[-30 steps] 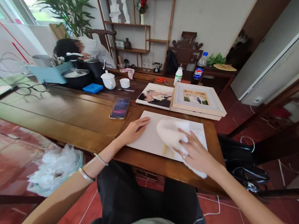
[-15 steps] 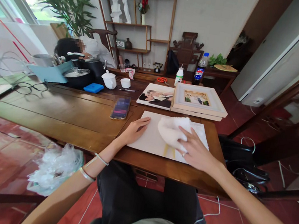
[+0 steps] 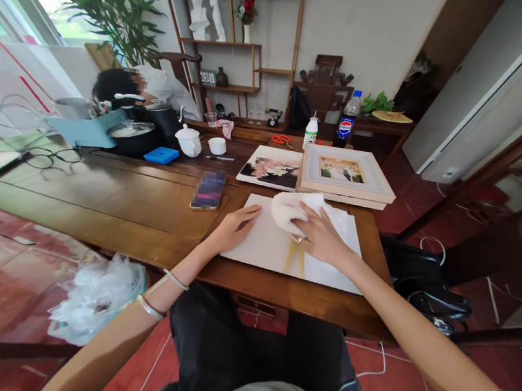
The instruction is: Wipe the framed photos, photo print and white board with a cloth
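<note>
A flat white board [image 3: 255, 248] with a yellow mark near its front edge lies on the wooden table. My left hand [image 3: 235, 229] rests on the board's left side, fingers stretched out and holding nothing. Bunched under the fingers of my right hand [image 3: 322, 236] is a white cloth [image 3: 288, 211], pressed on the board's upper middle part. The cloth hides part of the board beneath it. Just behind the board are a photo print panel [image 3: 270, 165] and stacked white picture frames [image 3: 310, 180].
A phone [image 3: 209, 190] lies left of the board. Behind it stand a white teapot [image 3: 189, 140], a white cup [image 3: 217, 145] and a blue box [image 3: 162, 155]. Orange scissors [image 3: 281, 140], a small white bottle [image 3: 310, 133] and a cola bottle [image 3: 346, 123] are farther back. A person leans at the far left.
My right hand has slid the white cloth away from me and slightly left across the board. My left hand has stayed in place on the board's left side.
</note>
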`<state>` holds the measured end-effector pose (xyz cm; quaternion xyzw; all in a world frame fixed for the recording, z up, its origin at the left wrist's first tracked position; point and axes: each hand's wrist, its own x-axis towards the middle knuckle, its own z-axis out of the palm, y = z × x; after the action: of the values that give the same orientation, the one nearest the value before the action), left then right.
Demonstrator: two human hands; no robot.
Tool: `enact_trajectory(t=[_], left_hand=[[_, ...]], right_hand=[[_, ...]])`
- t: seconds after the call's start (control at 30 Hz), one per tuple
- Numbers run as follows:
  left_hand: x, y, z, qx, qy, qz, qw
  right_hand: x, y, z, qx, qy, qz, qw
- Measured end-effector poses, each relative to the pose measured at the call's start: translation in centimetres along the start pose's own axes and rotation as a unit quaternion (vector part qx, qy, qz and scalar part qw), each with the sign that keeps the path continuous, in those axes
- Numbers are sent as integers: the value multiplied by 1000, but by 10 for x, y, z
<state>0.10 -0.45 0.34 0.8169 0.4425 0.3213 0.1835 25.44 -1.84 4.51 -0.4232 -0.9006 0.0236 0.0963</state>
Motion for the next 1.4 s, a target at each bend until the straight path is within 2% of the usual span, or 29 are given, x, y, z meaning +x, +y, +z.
enact_trajectory(t=[0.07,0.13,0.33,0.43,0.5,0.6,0.7,0.8,0.87,1.0,1.13,1.27,1.4], left_hand=[[0,0,0,-1,-2,2,1000],[0,0,0,-3,-1,3,1000],[1,-5,0,-25,-11,21,999],[0,-8,-1,-33,-7,23,999],[0,-8,-2,-37,-11,24,999],[0,-6,-2,-40,-18,27,999],[1,-3,-1,-31,-5,19,999],[1,-1,0,-19,5,6,1000],[1,0,0,-18,4,5,1000],[1,1,-1,-17,-2,23,1000],[1,-2,0,-10,9,20,1000],[0,-2,0,-12,10,14,1000],[0,-1,-1,-10,9,5,1000]], right_hand=[[13,-3,3,-16,4,36,999],[15,-14,4,-29,0,42,999],[-35,-85,-3,2,-59,-67,996],[-52,-107,-8,34,-76,-102,991],[-47,-105,-9,47,-69,-103,991],[-23,-82,-9,45,-44,-79,995],[7,-52,-4,11,-21,-17,1000],[24,-35,1,-29,14,48,998],[27,-34,1,-39,24,49,998],[35,-41,-10,6,1,5,1000],[69,-41,-18,46,-16,50,998],[108,-43,-12,61,-20,57,996],[107,-40,-10,65,-25,64,996]])
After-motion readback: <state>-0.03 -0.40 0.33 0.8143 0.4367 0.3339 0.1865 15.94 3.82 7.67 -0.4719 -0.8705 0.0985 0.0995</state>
